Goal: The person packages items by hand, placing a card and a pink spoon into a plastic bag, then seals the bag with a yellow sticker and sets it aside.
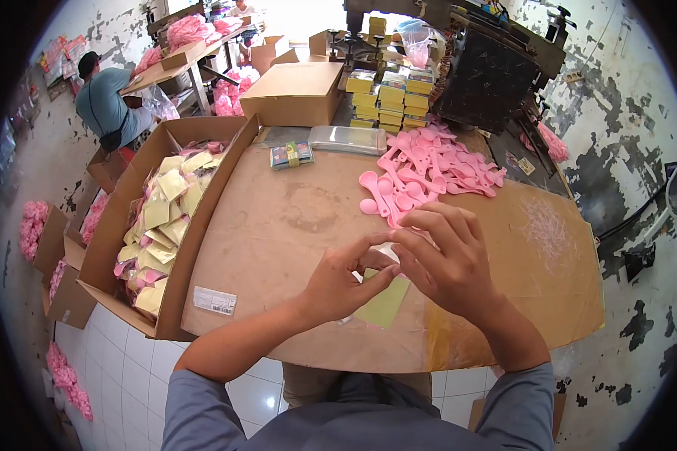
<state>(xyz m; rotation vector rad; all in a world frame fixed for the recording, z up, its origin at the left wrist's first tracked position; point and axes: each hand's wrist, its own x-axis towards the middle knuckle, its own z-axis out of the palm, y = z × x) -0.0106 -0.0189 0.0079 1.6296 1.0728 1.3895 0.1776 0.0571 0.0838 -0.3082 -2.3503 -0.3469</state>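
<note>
Both my hands meet over the middle of the cardboard-covered table (301, 248). My left hand (350, 274) is closed, thumb and index finger pinched near a pale yellow-green card (384, 299). Close against it, my right hand (447, 259) has its fingers curled together at the top of the card. Something whitish or clear shows between the hands, too hidden to make out. Just beyond my right hand lies a pile of pink spoons (429, 165).
At the left, a long open carton (244, 158) holds many packed yellow cards. Card stacks (391, 94), a clear plastic box (347, 139), a small banded bundle (291, 155) and a closed carton (289, 90) stand at the back. Another person (105, 98) sits at the upper left.
</note>
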